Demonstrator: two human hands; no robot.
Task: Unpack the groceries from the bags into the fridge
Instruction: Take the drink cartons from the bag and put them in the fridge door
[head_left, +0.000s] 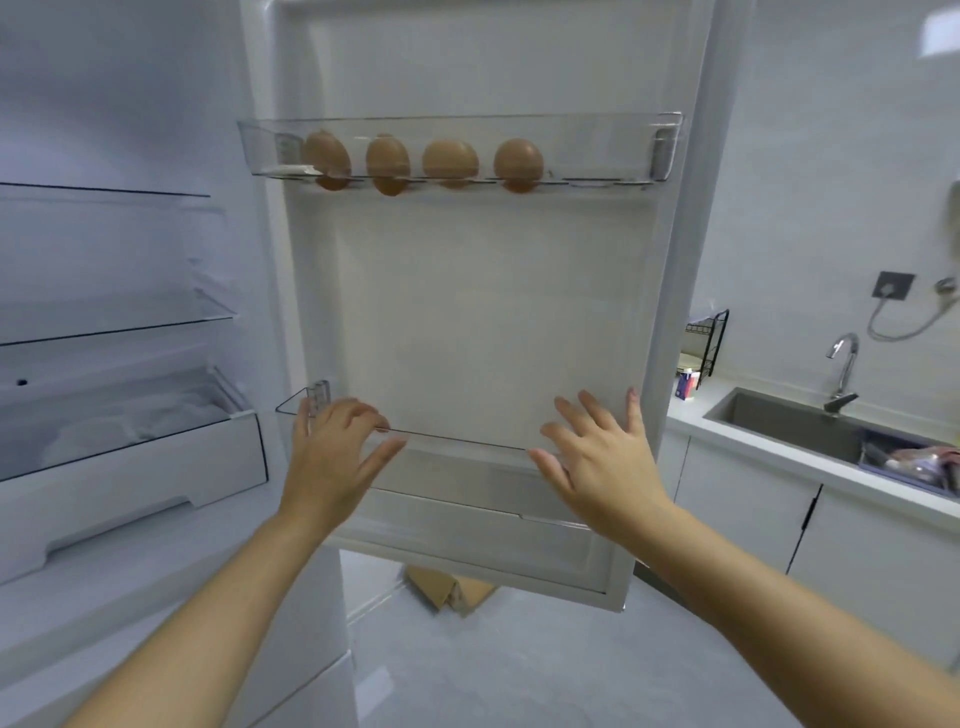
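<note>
The fridge door (483, 312) stands wide open in front of me. Its upper clear door bin (613, 140) holds several brown eggs (449, 160) in a row. A lower clear door bin (457, 441) runs across the door at hand height and looks bare. My left hand (332, 457) rests on that bin's left end, fingers curled over the rim. My right hand (597, 452) is spread flat at the bin's right end, fingers apart, holding nothing. No grocery bag is in view.
To the left, the fridge interior shows glass shelves (104, 322) and a white drawer (135, 467). On the right are a counter with a sink (789, 421), a tap (844, 364), a small carton (687, 383) and a dish rack (709, 343). Cardboard (452, 590) lies on the floor under the door.
</note>
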